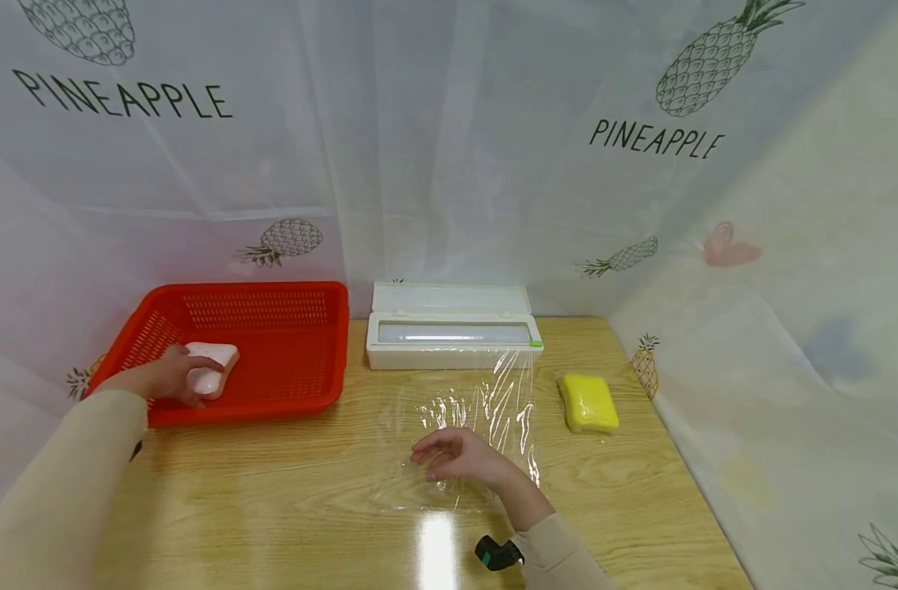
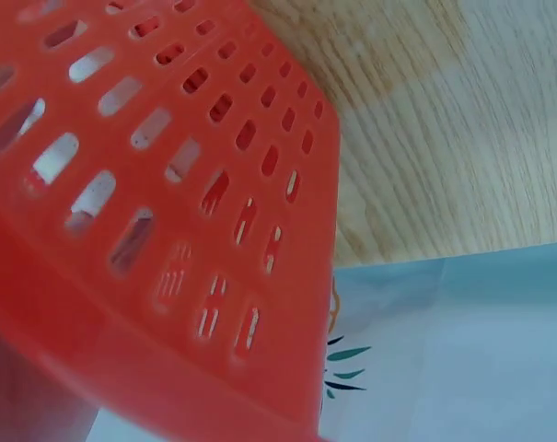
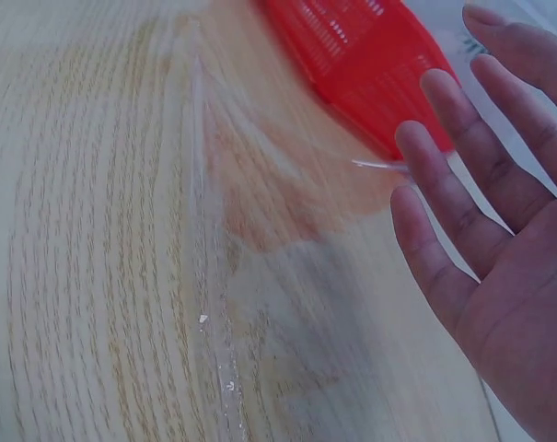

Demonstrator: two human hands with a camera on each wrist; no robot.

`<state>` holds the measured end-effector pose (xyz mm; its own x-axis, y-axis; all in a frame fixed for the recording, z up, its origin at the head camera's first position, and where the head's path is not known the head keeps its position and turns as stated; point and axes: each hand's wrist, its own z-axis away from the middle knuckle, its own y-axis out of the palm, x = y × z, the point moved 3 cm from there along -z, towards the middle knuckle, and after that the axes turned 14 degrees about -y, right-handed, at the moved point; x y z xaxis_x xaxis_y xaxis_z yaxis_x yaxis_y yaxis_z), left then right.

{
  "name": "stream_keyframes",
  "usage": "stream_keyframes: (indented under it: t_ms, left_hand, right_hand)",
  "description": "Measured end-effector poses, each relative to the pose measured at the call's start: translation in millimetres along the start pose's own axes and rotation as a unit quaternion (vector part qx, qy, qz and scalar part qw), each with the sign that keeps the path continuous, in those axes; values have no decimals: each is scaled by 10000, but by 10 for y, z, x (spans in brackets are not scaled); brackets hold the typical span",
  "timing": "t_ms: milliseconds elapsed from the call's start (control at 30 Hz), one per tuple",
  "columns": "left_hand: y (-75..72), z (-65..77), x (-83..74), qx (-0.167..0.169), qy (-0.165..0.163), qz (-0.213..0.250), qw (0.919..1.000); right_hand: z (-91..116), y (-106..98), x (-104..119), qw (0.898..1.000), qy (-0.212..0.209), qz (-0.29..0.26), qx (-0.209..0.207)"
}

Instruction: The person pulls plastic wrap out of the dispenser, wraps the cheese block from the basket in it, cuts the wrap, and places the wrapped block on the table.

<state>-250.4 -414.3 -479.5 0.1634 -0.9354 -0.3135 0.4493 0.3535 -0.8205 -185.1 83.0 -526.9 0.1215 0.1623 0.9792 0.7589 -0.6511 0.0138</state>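
Observation:
Inside the red basket, my left hand grips a white, sponge-like block with a pinkish side, fingers over it and thumb at its near edge. In the left wrist view the perforated basket wall hides most of that hand. A clear sheet of cling film runs from the white dispenser box down onto the table. Over the film hovers my right hand, fingers loosely bent and holding nothing. Its spread fingers show in the right wrist view.
The dispenser's lid stands raised against the curtain, with a green cutter tab at its right end. A yellow block in shiny wrap lies right of the film. Pineapple-printed curtains bound the wooden table.

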Motion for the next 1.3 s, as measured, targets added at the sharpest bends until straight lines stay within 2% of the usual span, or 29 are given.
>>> stream_keyframes:
  t_ms: [133,233,367,500,667,800,867,1033,1167,1300]
  left_hand:
    - [-14,29,-34,-189,-96,-43,9998]
    - [-37,52,-56,-249,-300,59,9992]
    - [-101,96,-133,-571,-265,105,9980]
    - [-200,170,-291,-1183,180,-141,9927]
    - [-322,317,-546,-1957,831,-416,9762]
    - [-374,498,-796,-2288,1191,-64,9661]
    - [-376,588,-937,-2253,1246,187,9661]
    - [-315,788,-1306,-2044,1366,550,9677]
    - [-164,910,-1661,-2154,1813,734,9567]
    - [84,1006,-2068,-2105,2286,1065,9445]
  right_hand:
    - [21,7,54,10000,-5,69,7]
    - [32,13,104,9999,-13,108,-89]
    - [36,14,201,9986,-72,383,-367]
    - [35,23,307,9933,-141,894,-721]
    - [38,70,463,9875,-372,1079,-1084]
    - [61,126,659,9840,-630,1026,-1311]
    - [83,134,719,9817,-745,970,-1463]
    - [166,93,620,9774,-707,889,-1783]
    - [250,92,589,9737,-800,905,-1933]
    - [335,93,655,9668,-939,849,-2220]
